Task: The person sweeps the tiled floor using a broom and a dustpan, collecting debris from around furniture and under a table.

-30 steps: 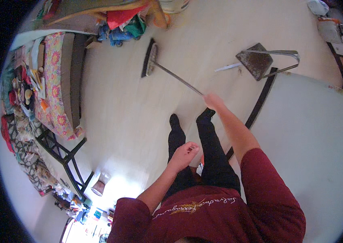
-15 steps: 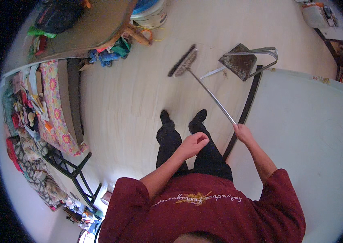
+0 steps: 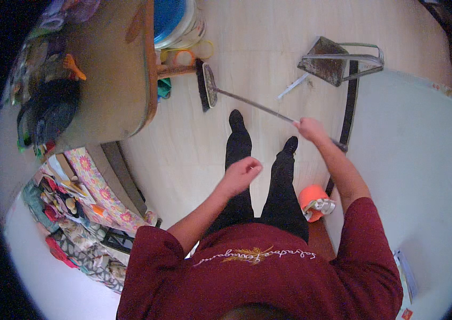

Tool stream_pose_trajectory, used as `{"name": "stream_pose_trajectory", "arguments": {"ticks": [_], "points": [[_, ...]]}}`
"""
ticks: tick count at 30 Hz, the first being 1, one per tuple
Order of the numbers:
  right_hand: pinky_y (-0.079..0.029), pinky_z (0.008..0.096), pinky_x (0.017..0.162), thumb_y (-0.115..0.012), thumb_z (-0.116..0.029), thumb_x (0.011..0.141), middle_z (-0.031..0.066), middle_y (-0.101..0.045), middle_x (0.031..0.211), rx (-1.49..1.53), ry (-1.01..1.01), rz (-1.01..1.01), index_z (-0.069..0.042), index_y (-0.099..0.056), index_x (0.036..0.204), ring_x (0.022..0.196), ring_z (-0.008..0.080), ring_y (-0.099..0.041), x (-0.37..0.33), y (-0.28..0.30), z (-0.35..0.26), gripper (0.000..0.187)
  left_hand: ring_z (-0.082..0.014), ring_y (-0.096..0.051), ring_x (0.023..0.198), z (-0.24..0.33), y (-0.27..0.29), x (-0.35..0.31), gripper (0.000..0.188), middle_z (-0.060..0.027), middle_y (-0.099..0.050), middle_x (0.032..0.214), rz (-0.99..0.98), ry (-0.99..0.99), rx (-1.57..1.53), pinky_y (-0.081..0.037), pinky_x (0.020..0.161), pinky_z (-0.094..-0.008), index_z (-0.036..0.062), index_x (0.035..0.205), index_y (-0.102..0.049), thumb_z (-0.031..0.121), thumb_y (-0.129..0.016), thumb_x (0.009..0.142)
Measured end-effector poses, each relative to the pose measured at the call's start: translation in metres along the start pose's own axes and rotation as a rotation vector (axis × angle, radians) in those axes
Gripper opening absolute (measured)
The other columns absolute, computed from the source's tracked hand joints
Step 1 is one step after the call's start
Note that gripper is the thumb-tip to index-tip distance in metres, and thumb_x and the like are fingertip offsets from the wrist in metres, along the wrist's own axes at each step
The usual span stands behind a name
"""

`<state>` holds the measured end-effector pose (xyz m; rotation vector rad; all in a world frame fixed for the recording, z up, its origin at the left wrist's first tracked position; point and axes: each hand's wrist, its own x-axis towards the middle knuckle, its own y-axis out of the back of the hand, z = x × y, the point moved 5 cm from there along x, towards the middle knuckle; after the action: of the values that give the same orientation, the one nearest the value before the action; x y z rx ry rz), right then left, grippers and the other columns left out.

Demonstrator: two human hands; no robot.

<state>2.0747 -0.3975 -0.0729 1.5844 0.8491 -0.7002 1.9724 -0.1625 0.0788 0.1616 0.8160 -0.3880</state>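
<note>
My right hand [image 3: 310,128] grips the thin metal handle of a broom [image 3: 247,102]. The broom's dark brush head [image 3: 205,85] rests on the pale wooden floor beside a table leg. My left hand [image 3: 242,172] hangs loosely curled above my legs and holds nothing. A dark metal dustpan [image 3: 326,61] with a wire handle lies on the floor ahead, to the right of the brush head. My feet in black stand between the two hands.
A wooden table [image 3: 109,80] with clutter on it stands at the left, a blue and white bucket [image 3: 175,21] beyond it. An orange roll [image 3: 314,202] lies by my right leg. A white surface [image 3: 423,160] fills the right. A floral mattress [image 3: 98,186] lies lower left.
The view has swung left, bringing the table close. The broom head has moved from the open floor to beside the table leg. My left hand stays curled and empty.
</note>
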Motion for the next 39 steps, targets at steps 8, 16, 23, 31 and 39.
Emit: {"name": "stream_pose_trajectory", "arguments": {"ticks": [8, 16, 23, 31, 39], "points": [[-0.042, 0.0442, 0.068, -0.039, -0.045, 0.081, 0.0233, -0.057, 0.078, 0.13, -0.314, -0.023, 0.002, -0.059, 0.076, 0.075, 0.0386, -0.055, -0.063, 0.036, 0.09, 0.051, -0.0101, -0.049, 0.072, 0.017, 0.044, 0.009, 0.02, -0.0024, -0.055, 0.077, -0.157, 0.044, -0.042, -0.041, 0.067, -0.0243, 0.0023, 0.086, -0.054, 0.022, -0.052, 0.08], [-0.042, 0.0445, 0.068, -0.034, -0.044, 0.084, 0.0233, -0.057, 0.079, 0.206, -0.263, 0.078, 0.002, -0.058, 0.074, 0.076, 0.0395, -0.054, -0.089, 0.066, 0.077, 0.054, -0.0096, -0.047, 0.07, 0.034, 0.039, 0.015, 0.02, -0.0012, -0.053, 0.075, -0.232, 0.076, -0.051, -0.041, 0.065, -0.0239, 0.0025, 0.086, -0.053, 0.022, -0.052, 0.081], [-0.041, 0.0468, 0.074, -0.034, -0.042, 0.084, 0.0212, -0.057, 0.089, 0.1, 0.053, 0.137, 0.002, -0.055, 0.09, 0.08, 0.0381, -0.055, 0.069, 0.12, -0.071, 0.049, -0.0107, -0.05, 0.064, 0.024, 0.042, 0.024, 0.021, -0.0039, -0.054, 0.071, -0.11, 0.052, -0.035, -0.041, 0.059, -0.0252, 0.0029, 0.084, -0.054, 0.023, -0.051, 0.08], [-0.044, 0.0439, 0.068, -0.037, -0.043, 0.083, 0.0181, -0.058, 0.087, -0.016, -0.085, 0.073, -0.004, -0.059, 0.086, 0.078, 0.0352, -0.056, 0.051, 0.105, 0.014, 0.044, -0.0087, -0.05, 0.072, 0.025, 0.026, 0.035, 0.021, -0.0007, -0.055, 0.076, -0.048, 0.085, -0.142, -0.041, 0.067, -0.0234, 0.0023, 0.086, -0.054, 0.022, -0.052, 0.081], [-0.042, 0.0452, 0.066, -0.035, -0.047, 0.082, 0.0213, -0.058, 0.081, -0.026, -0.274, -0.029, -0.001, -0.059, 0.082, 0.077, 0.0374, -0.055, -0.075, 0.116, 0.12, 0.052, -0.0093, -0.05, 0.071, 0.075, -0.001, 0.041, 0.019, -0.0008, -0.054, 0.076, -0.081, 0.01, -0.145, -0.041, 0.066, -0.0236, 0.0025, 0.084, -0.054, 0.021, -0.051, 0.08]]}}
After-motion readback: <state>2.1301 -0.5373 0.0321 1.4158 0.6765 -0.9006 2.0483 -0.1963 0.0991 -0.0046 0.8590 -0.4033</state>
